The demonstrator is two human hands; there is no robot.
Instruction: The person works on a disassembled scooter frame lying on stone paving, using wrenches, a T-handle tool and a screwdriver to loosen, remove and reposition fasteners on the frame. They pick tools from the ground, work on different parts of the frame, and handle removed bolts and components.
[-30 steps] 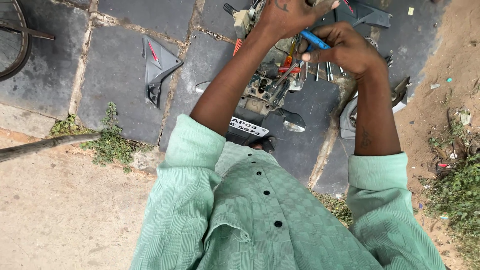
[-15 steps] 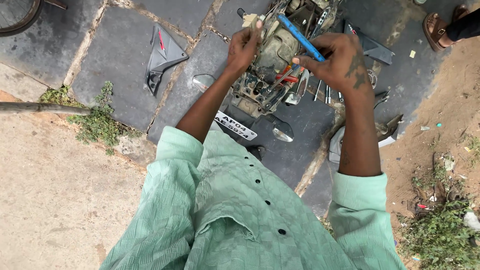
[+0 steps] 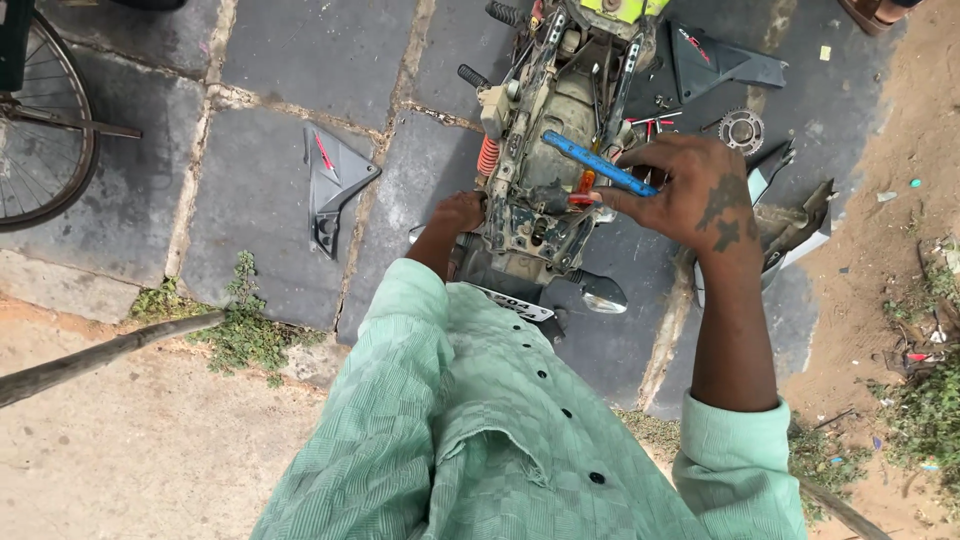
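Gripped in the right hand [image 3: 690, 190], a blue-handled tool [image 3: 598, 165] is angled toward the stripped motorcycle frame [image 3: 545, 130], against which the left hand [image 3: 462, 212] is pressed.

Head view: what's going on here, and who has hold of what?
A person in a green shirt bends over a stripped motorcycle frame on stone paving. The right hand holds a blue-handled tool above the frame; the left hand rests against the frame's side. Grey body panels and a sprocket lie around it.
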